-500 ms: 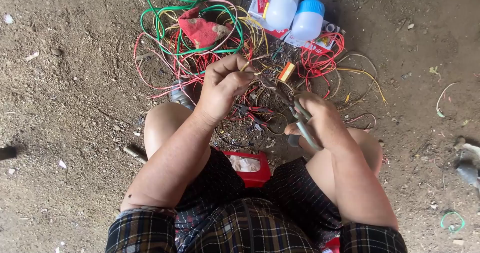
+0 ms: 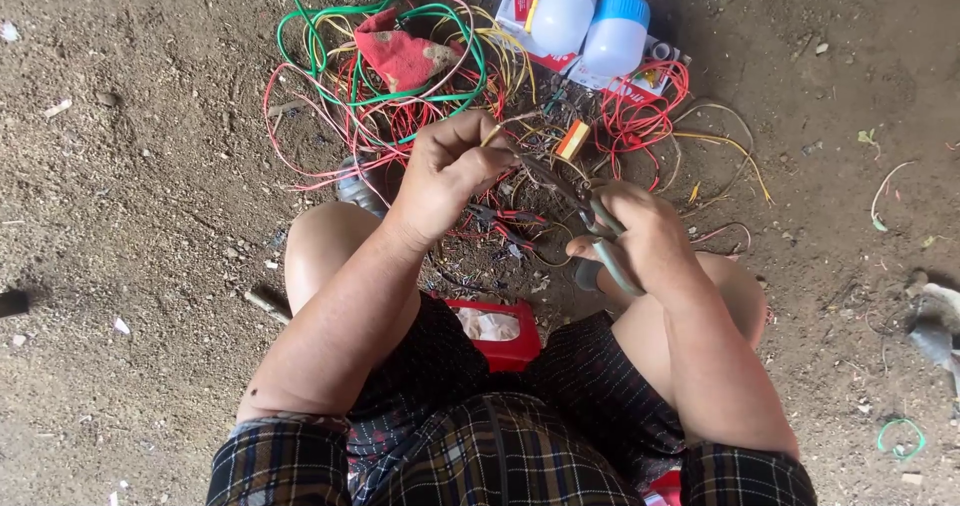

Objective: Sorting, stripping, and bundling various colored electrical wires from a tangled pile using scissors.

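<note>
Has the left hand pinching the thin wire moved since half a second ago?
No, barely: the left hand keeps its place just below the red cloth; only the camera shifted slightly.

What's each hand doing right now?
Left hand: closed, pinching a thin wire between its fingertips.
Right hand: closed around the grey handles of pliers, whose tip points at the wire.

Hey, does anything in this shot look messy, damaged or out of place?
Yes. The wires, red, green, yellow and pink, lie in a loose tangle on the bare dirt ground, with a stained red cloth dropped on top. Small scraps are scattered around. The left hand pinches a wire end; the right hand grips pliers.
</note>
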